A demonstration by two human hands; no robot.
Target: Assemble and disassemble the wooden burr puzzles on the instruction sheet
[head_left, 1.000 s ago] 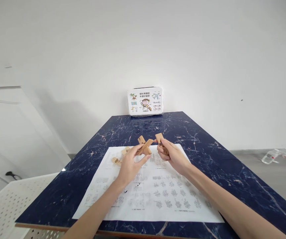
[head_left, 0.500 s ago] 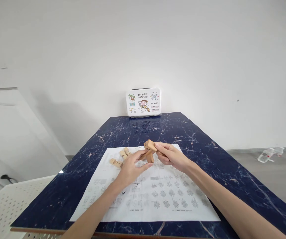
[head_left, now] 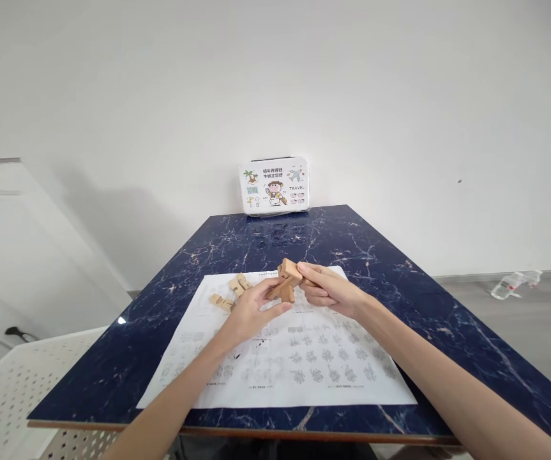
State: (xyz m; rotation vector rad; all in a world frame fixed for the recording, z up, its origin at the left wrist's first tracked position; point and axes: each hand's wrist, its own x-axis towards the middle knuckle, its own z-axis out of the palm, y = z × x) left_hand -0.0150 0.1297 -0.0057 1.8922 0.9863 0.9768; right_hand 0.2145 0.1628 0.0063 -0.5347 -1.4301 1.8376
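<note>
Head view: holding wooden blocks just below frame centre, gripping their left side with the left hand, likely for steadiness, pinching the other with the right hand, above a printed sheet probably spread for reading.

A white rectangular case stands at the far edge of the blue marbled tabletop. Toward the near edge lies a white rectangular paper sheet, beige notched wooden blocks near its far-left corner.
</note>
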